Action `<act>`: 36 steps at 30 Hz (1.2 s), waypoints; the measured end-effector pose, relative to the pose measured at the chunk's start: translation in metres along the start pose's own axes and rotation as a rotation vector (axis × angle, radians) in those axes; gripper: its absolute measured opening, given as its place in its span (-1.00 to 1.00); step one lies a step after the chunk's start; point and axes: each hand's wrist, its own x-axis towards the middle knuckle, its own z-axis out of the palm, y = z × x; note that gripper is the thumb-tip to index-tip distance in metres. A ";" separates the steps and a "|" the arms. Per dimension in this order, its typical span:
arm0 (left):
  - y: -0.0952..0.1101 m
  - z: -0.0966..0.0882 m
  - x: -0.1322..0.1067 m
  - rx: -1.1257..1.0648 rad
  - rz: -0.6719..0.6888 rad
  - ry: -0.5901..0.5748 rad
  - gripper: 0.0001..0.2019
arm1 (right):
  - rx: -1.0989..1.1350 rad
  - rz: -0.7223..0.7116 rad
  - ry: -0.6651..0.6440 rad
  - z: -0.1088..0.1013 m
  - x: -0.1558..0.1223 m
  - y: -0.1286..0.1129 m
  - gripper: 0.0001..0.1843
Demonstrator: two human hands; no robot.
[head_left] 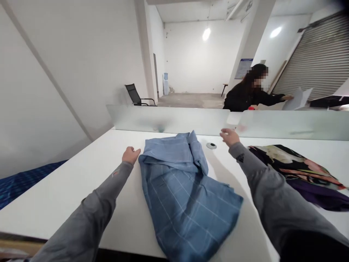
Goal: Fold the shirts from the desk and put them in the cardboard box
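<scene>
A blue checked cloth (185, 189) lies folded on the white table (81, 182), reaching from the front edge toward the frosted divider. My left hand (131, 154) rests at the cloth's far left corner, its fingers curled in and touching the edge. My right hand (229, 137) is stretched out past the cloth's far right side, close to the divider, with the fingers bent in a loose pinch; nothing shows in them. Both arms wear grey sleeves.
A dark flowered cloth (300, 171) lies on the table at the right. A round cable grommet (211, 146) sits behind the blue cloth. A frosted divider (169, 119) runs along the table's back. Beyond it a person in black (248, 96) handles papers. A black chair (135, 95) stands by the wall.
</scene>
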 end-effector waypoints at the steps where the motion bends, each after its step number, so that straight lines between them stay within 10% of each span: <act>1: -0.015 -0.001 -0.009 0.051 -0.024 -0.014 -0.73 | -0.013 0.033 -0.050 0.001 -0.018 0.015 -0.84; 6: -0.053 0.004 -0.084 0.253 0.085 -0.258 -0.50 | -0.028 0.217 -0.399 0.012 -0.117 0.060 -0.51; 12: -0.021 0.036 -0.159 0.112 0.279 -0.313 -0.29 | -0.260 -0.215 -0.248 0.063 -0.153 0.028 -0.47; 16: -0.020 0.037 -0.160 -0.101 0.303 -0.247 -0.47 | -0.294 -0.220 -0.237 0.071 -0.141 0.009 -0.91; 27: -0.108 -0.030 -0.117 -0.117 0.030 -0.232 -0.62 | 0.076 0.265 -0.268 -0.012 -0.202 0.089 -0.71; 32: -0.085 -0.025 -0.154 -0.174 0.164 -0.269 -0.30 | -0.256 -0.191 -0.014 0.010 -0.188 0.056 -0.40; 36: -0.073 -0.030 -0.174 -0.151 0.179 -0.320 -0.39 | -0.519 -0.264 -0.073 0.034 -0.158 0.043 -0.71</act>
